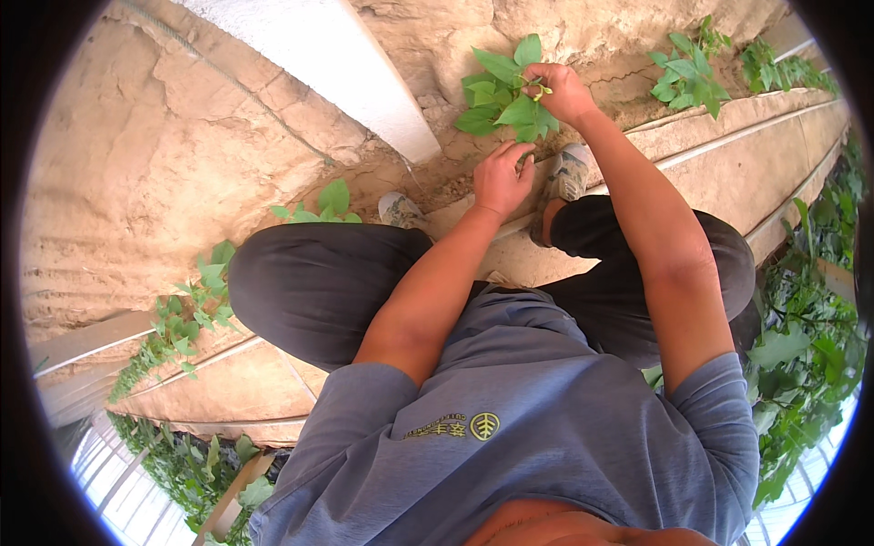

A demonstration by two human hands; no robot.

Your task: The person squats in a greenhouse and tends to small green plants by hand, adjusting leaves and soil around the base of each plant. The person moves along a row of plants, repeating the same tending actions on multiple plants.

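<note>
A leafy green plant (495,95) grows from the soil at the foot of an earthen wall, in front of me. My right hand (558,92) is at its upper right side, thumb and fingers pinched on a thin stem tip (538,89) with small pale shoots. Just below the lower leaves is my left hand (504,179), its fingers curled and thumb close to them. Something small and dark green shows between the left thumb and fingers; whether it is gripped is unclear.
A white sloping post (382,89) stands left of the plant, with a rope (232,80) along the earthen wall (123,170). More young plants (689,72) line the wall's foot. My shoes (570,170) rest by a paved path (737,170); dense foliage (806,341) borders its other side.
</note>
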